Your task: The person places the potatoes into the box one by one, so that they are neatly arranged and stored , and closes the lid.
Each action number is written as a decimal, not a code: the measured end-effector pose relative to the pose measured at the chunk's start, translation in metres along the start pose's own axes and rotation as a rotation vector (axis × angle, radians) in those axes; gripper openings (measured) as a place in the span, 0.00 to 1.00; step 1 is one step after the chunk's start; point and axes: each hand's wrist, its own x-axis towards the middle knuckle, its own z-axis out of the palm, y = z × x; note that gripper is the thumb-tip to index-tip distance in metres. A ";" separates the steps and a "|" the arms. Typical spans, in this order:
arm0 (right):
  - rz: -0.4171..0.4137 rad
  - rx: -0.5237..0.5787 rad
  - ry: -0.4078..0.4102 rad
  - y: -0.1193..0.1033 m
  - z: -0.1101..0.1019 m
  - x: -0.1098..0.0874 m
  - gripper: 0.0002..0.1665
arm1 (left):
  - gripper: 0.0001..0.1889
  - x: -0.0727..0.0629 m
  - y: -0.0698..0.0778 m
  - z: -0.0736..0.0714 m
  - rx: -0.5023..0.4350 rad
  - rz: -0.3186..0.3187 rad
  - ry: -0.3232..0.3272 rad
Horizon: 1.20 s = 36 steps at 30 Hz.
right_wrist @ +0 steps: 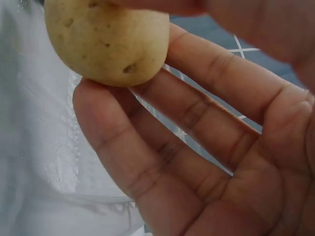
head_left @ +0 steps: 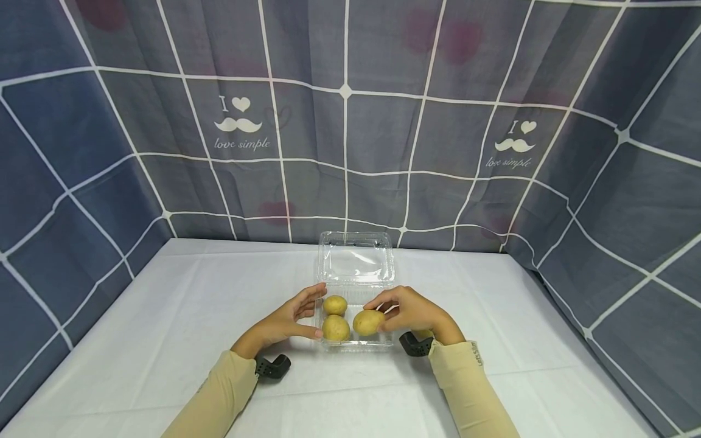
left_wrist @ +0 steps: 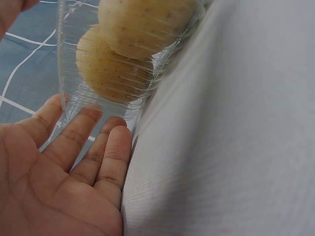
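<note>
A clear plastic clamshell box [head_left: 355,344] stands on the table with its lid [head_left: 356,258] raised at the back. In its left half lie two potatoes, a smaller one [head_left: 335,305] behind a larger one [head_left: 336,328]. My right hand [head_left: 408,310] holds another potato [head_left: 368,322] between thumb and fingers over the box's right half; the right wrist view shows this potato [right_wrist: 108,44] against the fingertips. My left hand [head_left: 290,317] rests against the box's left side, its fingers [left_wrist: 115,152] extended along the plastic wall and its thumb near the front corner.
Partly hidden beneath my right wrist, another potato [head_left: 423,334] lies right of the box. A white cloth covers the table [head_left: 219,292]. Dark checked curtains [head_left: 306,121] hang behind it and along both sides. Each wrist carries a black camera mount [head_left: 272,367].
</note>
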 end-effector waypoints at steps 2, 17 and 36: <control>0.006 -0.014 -0.004 0.000 0.001 0.000 0.25 | 0.57 0.000 0.000 0.000 0.000 -0.002 0.000; 0.089 -0.131 -0.033 -0.004 0.008 0.004 0.26 | 0.58 0.001 -0.001 0.001 -0.002 -0.005 0.000; 0.123 -0.196 -0.063 -0.009 0.011 0.007 0.25 | 0.57 0.001 0.000 0.000 0.003 0.004 -0.006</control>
